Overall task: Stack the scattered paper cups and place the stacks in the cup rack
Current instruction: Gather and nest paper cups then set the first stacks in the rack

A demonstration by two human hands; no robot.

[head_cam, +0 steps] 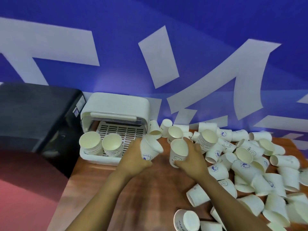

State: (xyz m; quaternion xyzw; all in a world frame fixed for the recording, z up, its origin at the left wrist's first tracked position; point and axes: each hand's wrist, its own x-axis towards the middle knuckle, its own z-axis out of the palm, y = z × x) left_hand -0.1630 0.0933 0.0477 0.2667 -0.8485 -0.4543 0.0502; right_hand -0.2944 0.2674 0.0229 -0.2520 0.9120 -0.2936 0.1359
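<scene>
You are holding in your left hand (133, 157) a paper cup (150, 150) showing blue print, partly reading "Fell Be". A scattered cup (250, 148) is showing "HEI". Other lettering is reading too blurred.

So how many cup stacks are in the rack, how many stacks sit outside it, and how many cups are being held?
Stacks in the cup rack: 2
Stack on the table: 1
Cups in hands: 2
Total: 5
</scene>
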